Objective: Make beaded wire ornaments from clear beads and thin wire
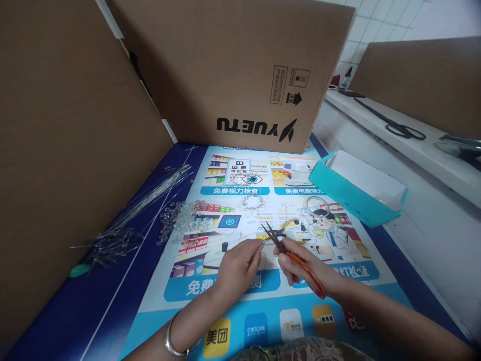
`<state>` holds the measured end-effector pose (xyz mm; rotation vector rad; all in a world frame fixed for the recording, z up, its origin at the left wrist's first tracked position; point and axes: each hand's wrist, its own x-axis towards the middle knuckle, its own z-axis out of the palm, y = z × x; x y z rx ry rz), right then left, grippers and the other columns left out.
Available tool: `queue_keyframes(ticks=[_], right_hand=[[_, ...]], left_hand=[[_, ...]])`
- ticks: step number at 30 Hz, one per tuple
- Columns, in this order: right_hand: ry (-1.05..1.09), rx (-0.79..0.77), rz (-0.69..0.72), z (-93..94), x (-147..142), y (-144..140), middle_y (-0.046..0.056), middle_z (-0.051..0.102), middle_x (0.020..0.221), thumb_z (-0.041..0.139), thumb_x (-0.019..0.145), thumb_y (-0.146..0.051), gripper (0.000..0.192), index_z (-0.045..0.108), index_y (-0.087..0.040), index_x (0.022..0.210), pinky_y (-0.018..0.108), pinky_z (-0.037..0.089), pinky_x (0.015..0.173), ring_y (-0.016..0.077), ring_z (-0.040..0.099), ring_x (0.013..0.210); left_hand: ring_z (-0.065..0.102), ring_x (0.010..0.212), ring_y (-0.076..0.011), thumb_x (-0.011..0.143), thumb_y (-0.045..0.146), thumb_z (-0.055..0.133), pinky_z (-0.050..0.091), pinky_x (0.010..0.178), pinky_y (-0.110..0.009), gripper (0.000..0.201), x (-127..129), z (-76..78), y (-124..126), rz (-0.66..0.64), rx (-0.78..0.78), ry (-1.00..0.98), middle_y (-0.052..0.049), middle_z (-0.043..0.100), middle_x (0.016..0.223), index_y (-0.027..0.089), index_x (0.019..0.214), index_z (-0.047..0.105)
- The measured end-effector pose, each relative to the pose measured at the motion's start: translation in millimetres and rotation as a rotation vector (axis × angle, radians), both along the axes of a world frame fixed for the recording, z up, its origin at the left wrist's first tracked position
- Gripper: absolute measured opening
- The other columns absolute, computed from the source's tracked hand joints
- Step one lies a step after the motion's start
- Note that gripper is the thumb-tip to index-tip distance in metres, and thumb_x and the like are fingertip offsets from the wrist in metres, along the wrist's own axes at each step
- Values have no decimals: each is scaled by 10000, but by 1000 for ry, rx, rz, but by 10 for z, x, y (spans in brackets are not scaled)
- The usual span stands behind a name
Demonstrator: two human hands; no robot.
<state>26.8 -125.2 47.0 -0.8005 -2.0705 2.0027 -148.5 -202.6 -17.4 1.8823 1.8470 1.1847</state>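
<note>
My right hand (295, 260) is closed around a pair of scissors (304, 271) with orange-red handles. Their dark blades are slightly parted and point up and to the left. Close beside the blades, my left hand (242, 260) pinches a thin wire between thumb and fingertips; most of it is hidden or too fine to follow. Yellow-handled pliers (291, 223) lie on the sheet just behind the scissors, partly covered by them. Beyond my hands rests a ring of clear beads (252, 201).
Loose clear beads (184, 218) are heaped at left, near a bundle of thin wires (150, 195). A wire coil (317, 206) and an open turquoise box (356, 195) are at right. Cardboard (233, 65) walls the back and left. Black scissors (398, 128) lie on a ledge.
</note>
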Motion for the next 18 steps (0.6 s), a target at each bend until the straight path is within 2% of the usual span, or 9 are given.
queue_keyframes(ticks=[4,8,18], right_hand=[[-3,-78,-10,-39,17,0,-56,423,599,422,856,-478,300,433,-186,924,219,365,498,70,413,488],[-48,-189,-35,-83,40,0,-58,424,578,475,826,-478,302,445,-185,894,210,353,470,67,397,468],[-103,-371,-51,-294,65,37,-88,388,489,556,777,-346,212,476,-195,903,191,350,430,68,405,411]], left_hand=[[600,869,-184,856,188,392,456,758,-288,251,-3,9,-6,-26,-22,28,-74,652,951,201,1017,584],[602,863,-196,851,192,395,452,740,-293,253,-1,14,-15,-41,-71,54,-78,652,960,201,1008,592],[601,859,-204,848,193,385,437,739,-292,243,-12,43,-14,-53,-203,79,-72,654,938,194,974,593]])
